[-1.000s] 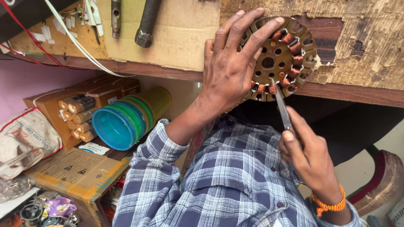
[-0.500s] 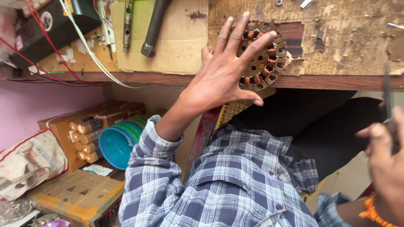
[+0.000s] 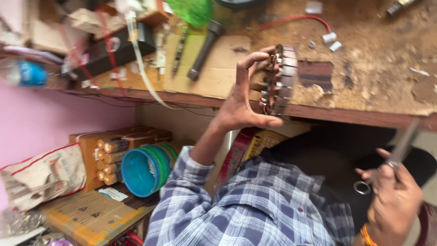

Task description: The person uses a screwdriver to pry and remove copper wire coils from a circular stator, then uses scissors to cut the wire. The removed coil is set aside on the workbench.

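Note:
My left hand [image 3: 241,98] grips a round motor stator [image 3: 278,79] with copper windings, held edge-on just above the front edge of the worn wooden workbench [image 3: 378,68]. Fingers curl over its top and the thumb presses underneath. My right hand [image 3: 393,200] is low at the right, away from the stator, closed around a thin metal tool with a ring end [image 3: 387,164], blurred by motion. Both arms wear a blue plaid shirt sleeve [image 3: 246,209].
On the bench lie a cardboard sheet [image 3: 214,68], a dark-handled tool [image 3: 204,48], a red wire [image 3: 296,20] and white scraps. Under the bench at left stand stacked blue-green bowls [image 3: 143,171], an orange box of cylinders [image 3: 107,157], a plastic bag [image 3: 43,175] and a flat carton [image 3: 91,216].
My left hand has turned the stator from face-on to edge-on. My right hand with the tool has dropped away from it to the lower right.

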`<state>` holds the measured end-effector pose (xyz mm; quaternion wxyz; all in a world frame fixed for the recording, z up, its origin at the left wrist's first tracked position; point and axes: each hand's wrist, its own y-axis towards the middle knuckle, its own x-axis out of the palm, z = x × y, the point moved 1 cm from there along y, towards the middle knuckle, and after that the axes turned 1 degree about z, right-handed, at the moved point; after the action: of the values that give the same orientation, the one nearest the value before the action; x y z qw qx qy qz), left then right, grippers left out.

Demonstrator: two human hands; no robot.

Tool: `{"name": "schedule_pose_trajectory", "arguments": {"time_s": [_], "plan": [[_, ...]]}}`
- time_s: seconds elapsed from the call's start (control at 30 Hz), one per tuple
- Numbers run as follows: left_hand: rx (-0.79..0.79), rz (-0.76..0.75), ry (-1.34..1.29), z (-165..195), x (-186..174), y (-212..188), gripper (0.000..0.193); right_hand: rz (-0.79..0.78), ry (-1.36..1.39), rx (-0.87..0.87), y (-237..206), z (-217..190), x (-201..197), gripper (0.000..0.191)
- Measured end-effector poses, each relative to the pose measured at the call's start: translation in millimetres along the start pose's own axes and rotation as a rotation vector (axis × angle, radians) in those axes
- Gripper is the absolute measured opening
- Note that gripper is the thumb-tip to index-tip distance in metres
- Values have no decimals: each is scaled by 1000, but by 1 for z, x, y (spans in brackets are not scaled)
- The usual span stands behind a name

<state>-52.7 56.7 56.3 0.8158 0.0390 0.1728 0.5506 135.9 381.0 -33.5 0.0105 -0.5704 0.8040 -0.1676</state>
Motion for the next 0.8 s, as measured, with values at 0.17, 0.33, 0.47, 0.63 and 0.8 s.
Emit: {"name": "schedule_pose_trajectory", "arguments": {"time_s": [0.17,0.33,0.47,0.63,0.8], "plan": [[97,90,-882,-25,26,3,133,-190,49,155,-8,-38,24,44],[163,181,-805,-38,49,-3,139,-640,208,425,-43,-64,81,59],[210,185,-637,-44,51,-12,142,-700,122,392,-47,-64,118,60],[282,197,-598,-51,43,-11,145,-696,68,400,-46,-63,130,58],[281,163,-564,-43,35,-18,142,-749,173,427,-48,-54,126,59]]}}
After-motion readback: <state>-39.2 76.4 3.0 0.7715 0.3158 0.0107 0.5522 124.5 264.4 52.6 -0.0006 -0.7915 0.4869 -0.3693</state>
